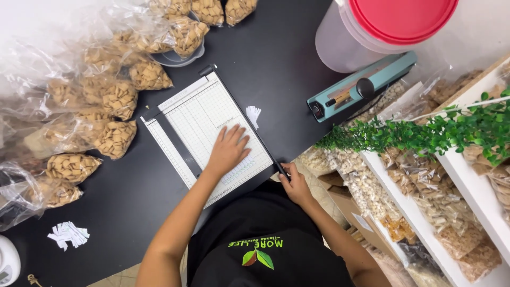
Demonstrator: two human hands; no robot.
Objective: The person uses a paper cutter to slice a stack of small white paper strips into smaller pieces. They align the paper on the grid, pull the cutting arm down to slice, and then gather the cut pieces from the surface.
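A white paper cutter [191, 117] with a grid board and a black blade arm lies on the black table [276, 58]. My left hand [228, 150] presses flat on a sheet of paper on the board, fingers spread, close to the blade. My right hand [294, 183] grips the black handle [281, 171] at the near end of the blade arm, which is down along the board's right edge. A small pile of cut white strips [253, 114] lies just right of the blade.
Several clear bags of tan snacks [114, 98] crowd the table's left. More cut paper slips [68, 234] lie front left. A teal heat sealer [361, 85] and a red-lidded tub [393, 26] stand at right, beside white shelves [478, 196] with bagged goods and green plants.
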